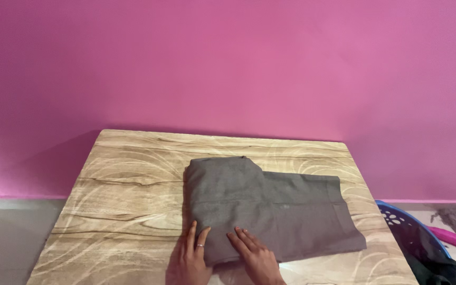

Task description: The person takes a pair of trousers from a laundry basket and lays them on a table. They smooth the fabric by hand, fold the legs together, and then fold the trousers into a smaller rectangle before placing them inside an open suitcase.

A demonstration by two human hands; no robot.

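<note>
While pressed to the folded grey garment (270,211), both hands' fingers (241,237) flat, slightly spread, holding nothing.

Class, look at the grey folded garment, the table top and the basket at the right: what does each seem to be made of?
Grey folded garment: soft matte woven cloth, likely cotton blend; it creases and drapes.
Table top: smooth wood-grain surface, possibly laminate; swirling printed-looking grain with slight sheen.
Basket: blue, apparently moulded plastic; perforated wall, glossy rim.
</note>
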